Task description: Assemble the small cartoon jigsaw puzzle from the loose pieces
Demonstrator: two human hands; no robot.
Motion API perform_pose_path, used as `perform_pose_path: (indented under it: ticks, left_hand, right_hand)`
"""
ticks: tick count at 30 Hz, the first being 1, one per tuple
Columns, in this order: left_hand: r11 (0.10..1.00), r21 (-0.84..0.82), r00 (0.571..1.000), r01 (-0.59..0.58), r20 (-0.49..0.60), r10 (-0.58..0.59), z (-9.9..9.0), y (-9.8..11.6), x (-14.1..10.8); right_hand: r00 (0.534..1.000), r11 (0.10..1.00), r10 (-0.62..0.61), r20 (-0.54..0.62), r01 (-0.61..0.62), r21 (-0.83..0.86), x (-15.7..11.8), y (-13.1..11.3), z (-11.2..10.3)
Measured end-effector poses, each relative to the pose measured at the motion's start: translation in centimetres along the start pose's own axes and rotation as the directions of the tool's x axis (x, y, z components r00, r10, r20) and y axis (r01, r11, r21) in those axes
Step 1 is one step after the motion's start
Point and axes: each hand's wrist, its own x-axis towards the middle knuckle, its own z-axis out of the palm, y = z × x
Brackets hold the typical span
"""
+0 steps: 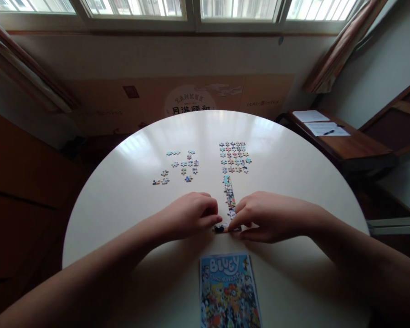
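Observation:
A column of joined jigsaw pieces (229, 193) runs toward me down the middle of the white table, with a short row of dark and orange pieces (221, 228) at its near end. My left hand (194, 213) rests just left of that row, fingers loosely curled and thumb apart from them; nothing shows in it. My right hand (264, 216) is at the row's right end, its index fingertip on the pieces and its thumb lower down. The fingers partly hide the piece there. Below lies a picture sheet (229, 291) lettered "Bluey".
Loose jigsaw pieces (234, 155) lie in rows beyond the column. More scattered pieces (189, 164) are at the left. The round table (294, 159) has a curved far edge near a cardboard panel (99, 102). Papers and a pen lie on a wooden desk (362, 141) at right.

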Motion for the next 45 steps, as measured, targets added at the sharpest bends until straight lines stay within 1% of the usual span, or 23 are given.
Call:
perform_pose_path:
  ticks: [2,5,7,12,17,21,25,28,30,32,33,34,36,38,40,42,43,44,45]
  left_hand:
    - [0.999,0.012,0.998,-0.047,0.045,0.046,-0.5,0.0,-0.2]
    - [0.993,0.077,0.992,-0.093,0.090,0.086,-0.7,0.2,-0.4]
    - [0.987,0.103,0.989,-0.122,0.094,0.112,-0.6,0.4,-0.4]
    - [0.976,0.104,0.979,-0.190,0.093,0.181,-0.3,0.0,0.0]
    - [0.976,0.118,0.980,-0.181,0.099,0.170,-0.3,-0.1,0.3]
    - [0.977,0.096,0.979,-0.191,0.098,0.181,-0.3,-0.3,0.3]
    - [0.974,0.085,0.976,-0.211,0.081,0.204,0.0,-0.5,0.3]
    - [0.973,0.069,0.974,-0.220,0.069,0.215,-0.5,-0.6,0.1]
    - [0.976,0.069,0.978,-0.208,0.006,0.208,-1.3,-0.6,-0.2]
    - [0.982,0.087,0.975,-0.167,-0.133,0.177,-2.3,-0.9,-0.6]
    - [0.986,0.093,0.962,-0.136,-0.224,0.153,-2.9,-1.1,-0.8]
    - [0.991,0.092,0.939,-0.100,-0.320,0.124,-3.3,-1.3,-1.0]
    - [0.998,0.053,0.866,-0.023,-0.498,0.047,-4.1,-1.8,-1.4]
    - [0.999,-0.018,0.780,0.039,-0.625,-0.041,-4.6,-2.3,-1.7]
    - [0.994,-0.083,0.699,0.072,-0.706,-0.110,-4.9,-2.9,-1.7]
    - [0.989,-0.124,0.634,0.082,-0.759,-0.148,-5.0,-3.3,-1.7]
    - [0.987,-0.137,0.611,0.088,-0.774,-0.163,-5.1,-3.6,-1.6]
    - [0.984,-0.147,0.597,0.097,-0.782,-0.176,-5.1,-3.8,-1.5]
    - [0.982,-0.152,0.597,0.108,-0.780,-0.187,-5.2,-3.9,-1.5]
  right_hand:
    - [1.000,1.000,-0.010,0.001,0.010,-0.003,0.0,0.0,0.0]
    - [0.999,0.999,-0.034,-0.002,0.034,0.006,0.0,0.1,-0.1]
    - [0.998,0.998,-0.055,-0.002,0.055,0.026,0.1,0.4,-0.1]
    - [0.995,0.993,-0.102,-0.015,0.103,0.064,0.1,1.5,0.1]
    - [0.981,0.980,-0.173,-0.092,0.181,0.081,0.1,2.0,0.1]
    - [0.962,0.983,-0.167,-0.216,0.178,0.035,0.1,2.8,0.2]
    - [0.919,0.986,-0.154,-0.364,0.166,0.001,0.2,3.6,0.4]
    - [0.874,0.990,-0.128,-0.468,0.144,-0.001,0.5,3.7,0.6]
    - [0.826,0.993,-0.105,-0.553,0.121,-0.008,0.6,3.8,0.6]
    - [0.768,0.994,-0.099,-0.633,0.107,-0.025,0.7,3.9,0.6]
    - [0.741,0.994,-0.102,-0.664,0.107,-0.032,0.8,4.0,0.6]
    - [0.718,0.993,-0.105,-0.688,0.111,-0.036,0.8,4.1,0.6]
    - [0.680,0.992,-0.103,-0.726,0.123,-0.025,0.7,4.3,0.5]
    - [0.647,0.991,-0.084,-0.758,0.133,0.004,0.7,4.5,0.5]
    - [0.622,0.990,-0.052,-0.781,0.134,0.041,0.7,4.6,0.5]
    - [0.611,0.989,-0.017,-0.791,0.128,0.078,0.7,4.7,0.7]
    - [0.610,0.988,0.000,-0.792,0.124,0.095,0.8,4.7,0.7]
    - [0.611,0.987,0.013,-0.792,0.120,0.109,0.9,4.7,0.8]
    - [0.614,0.986,0.022,-0.789,0.117,0.119,0.9,4.7,0.9]
